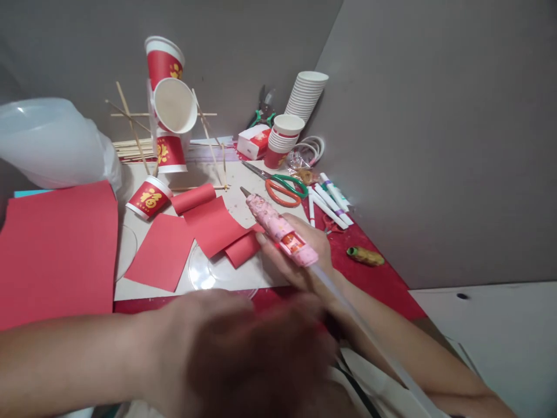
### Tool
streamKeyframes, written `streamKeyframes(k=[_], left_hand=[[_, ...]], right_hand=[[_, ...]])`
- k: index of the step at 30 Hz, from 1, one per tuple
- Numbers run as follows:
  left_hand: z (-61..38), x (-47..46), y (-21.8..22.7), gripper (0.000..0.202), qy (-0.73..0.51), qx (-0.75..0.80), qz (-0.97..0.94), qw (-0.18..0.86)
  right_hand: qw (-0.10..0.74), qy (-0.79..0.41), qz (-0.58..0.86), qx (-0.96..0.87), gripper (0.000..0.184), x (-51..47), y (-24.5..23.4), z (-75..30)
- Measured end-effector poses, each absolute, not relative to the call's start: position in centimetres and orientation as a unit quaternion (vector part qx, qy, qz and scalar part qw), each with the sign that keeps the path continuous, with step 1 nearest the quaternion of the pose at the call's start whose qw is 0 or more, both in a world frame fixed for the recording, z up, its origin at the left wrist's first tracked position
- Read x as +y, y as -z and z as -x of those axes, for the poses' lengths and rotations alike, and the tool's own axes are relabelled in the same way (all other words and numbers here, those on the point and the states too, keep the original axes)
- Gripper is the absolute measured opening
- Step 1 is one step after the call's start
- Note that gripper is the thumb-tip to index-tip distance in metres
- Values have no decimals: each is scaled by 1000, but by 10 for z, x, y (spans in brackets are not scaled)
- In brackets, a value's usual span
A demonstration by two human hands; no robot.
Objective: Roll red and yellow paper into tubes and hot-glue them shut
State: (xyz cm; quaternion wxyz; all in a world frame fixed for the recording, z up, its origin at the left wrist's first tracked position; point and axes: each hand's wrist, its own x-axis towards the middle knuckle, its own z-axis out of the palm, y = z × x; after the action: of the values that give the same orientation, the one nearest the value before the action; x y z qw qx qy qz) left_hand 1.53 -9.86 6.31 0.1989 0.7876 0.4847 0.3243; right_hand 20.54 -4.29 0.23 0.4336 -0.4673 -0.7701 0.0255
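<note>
My right hand [312,233] is wrapped round a pink hot glue gun [272,223], its nozzle pointing away to the upper left. A long translucent glue stick [361,319] runs out of its back end along my forearm. My left hand [243,348] is close to the camera at the bottom, smeared by motion, so its fingers cannot be made out. Beyond the hands lie a flat red paper piece [161,252] and a curled red paper strip [215,226], partly over a clear plastic disc [204,270]. The gun's tip is near the scissors [282,188].
A stack of red and white paper cups [167,154] stands among wooden sticks [209,139] at the back; one cup [150,197] leans in front. Red sheets [61,249] and a plastic bag [56,142] are left. White cups [307,93], markers [333,203] and a twine roll [365,256] are right.
</note>
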Motion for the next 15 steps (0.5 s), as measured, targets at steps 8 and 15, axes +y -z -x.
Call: streamKeyframes(k=[8, 15], left_hand=[[-78, -88, -44, 28, -347, -21, -937, -40], [-71, -72, -50, 20, -338, -85, -937, -10]], right_hand=[[422, 39, 481, -768, 12, -40, 8, -210], [426, 84, 496, -752, 15, -40, 7, -212]])
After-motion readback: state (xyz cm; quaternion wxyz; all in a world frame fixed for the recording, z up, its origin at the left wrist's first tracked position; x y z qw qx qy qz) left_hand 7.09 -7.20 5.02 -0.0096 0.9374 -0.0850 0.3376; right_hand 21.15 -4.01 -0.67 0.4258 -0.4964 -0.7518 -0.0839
